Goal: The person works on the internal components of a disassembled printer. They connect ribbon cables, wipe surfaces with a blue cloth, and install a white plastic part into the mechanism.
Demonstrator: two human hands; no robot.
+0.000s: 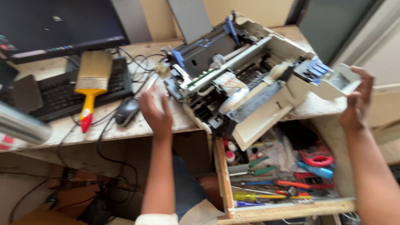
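Observation:
A dismantled off-white printer [246, 79] lies tilted on the wooden desk [137, 129], its inner rollers, cables and blue levers exposed. My right hand [356, 102] grips the printer's right end near its small display panel. My left hand [156, 112] is raised with fingers spread just left of the printer's left end, close to it but holding nothing. A black mouse [127, 111] lies right beside that hand.
A wide paintbrush with a yellow and red handle [91, 83] rests on a black keyboard [62, 93]. A dark monitor [58, 25] stands at the back left. Below the printer an open wooden drawer [223, 175] holds several screwdrivers and tools. Cables hang under the desk.

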